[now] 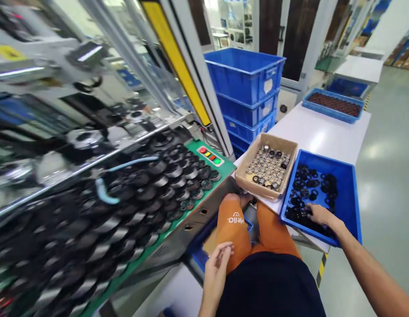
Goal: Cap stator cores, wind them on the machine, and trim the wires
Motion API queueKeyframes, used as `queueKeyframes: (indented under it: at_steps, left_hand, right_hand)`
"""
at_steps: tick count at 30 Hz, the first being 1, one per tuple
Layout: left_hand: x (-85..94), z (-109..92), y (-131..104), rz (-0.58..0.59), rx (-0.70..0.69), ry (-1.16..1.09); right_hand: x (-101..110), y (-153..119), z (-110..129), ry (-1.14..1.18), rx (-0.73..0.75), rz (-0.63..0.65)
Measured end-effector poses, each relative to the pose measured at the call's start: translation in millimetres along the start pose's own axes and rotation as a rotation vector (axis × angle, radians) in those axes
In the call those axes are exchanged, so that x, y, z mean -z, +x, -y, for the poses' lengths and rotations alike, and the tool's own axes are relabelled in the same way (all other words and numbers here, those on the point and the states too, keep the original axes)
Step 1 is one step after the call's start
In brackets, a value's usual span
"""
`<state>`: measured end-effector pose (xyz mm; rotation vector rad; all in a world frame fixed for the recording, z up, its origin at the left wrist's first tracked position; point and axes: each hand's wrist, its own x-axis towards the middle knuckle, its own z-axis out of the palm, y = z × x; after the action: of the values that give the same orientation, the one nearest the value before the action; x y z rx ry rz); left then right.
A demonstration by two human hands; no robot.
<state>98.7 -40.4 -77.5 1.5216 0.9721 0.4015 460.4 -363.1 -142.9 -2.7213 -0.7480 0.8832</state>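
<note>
My right hand (320, 215) reaches into a blue bin (351, 198) of loose black ring-shaped parts (303, 189). Its fingers are bent down among the parts, and whatever lies between the fingertips is hidden. Over my thigh, beside the machine bench, my left hand (218, 264) hangs with loosely curled fingers slightly apart and nothing visible in it. A cardboard box (240, 174) left of the bin holds rows of small metallic rings (267, 163), with several black pieces lying on top of them.
To my left, many black round parts with metallic bands (151, 189) cover the machine's green-edged bench (204, 202). A button panel (210, 156) sits at its corner. Blue crates (246, 79) are stacked behind. A shallow blue tray (333, 105) stands farther along the white table (343, 136).
</note>
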Motion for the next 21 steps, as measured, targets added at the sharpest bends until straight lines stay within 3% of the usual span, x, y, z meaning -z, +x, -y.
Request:
queueKeyframes:
  at_steps: [5,8,10,12,13,15,18,21]
  left_hand:
    - [-34.7,-42,66,0.209,-0.096,0.118]
    - [-55.8,-78,118,0.287,-0.197,0.179]
    - [-79.8,-105,152,0.342,-0.274,0.213]
    - [-114.1,-130,184,0.410,-0.385,0.276]
    - [-134.6,-139,199,0.495,-0.539,0.461]
    - [-179.3,-151,225,0.594,-0.600,0.585]
    - [-243.4,-150,252,0.745,-0.603,0.811]
    - [-287.7,-136,263,0.893,-0.577,1.053]
  right_hand:
    - [-10,-21,-31,0.150,0.054,0.106]
    - [-14,-28,-36,0.221,0.045,0.120]
    - [-14,-30,-33,0.250,0.036,0.120]
    - [-11,-31,-29,0.267,0.034,0.120]
    - [-10,-32,-26,0.272,0.036,0.119]
    - [-7,-33,-21,0.275,0.042,0.114]
    - [-4,-30,-15,0.277,0.049,0.090]
    - [-3,-24,-13,0.293,0.055,0.045]
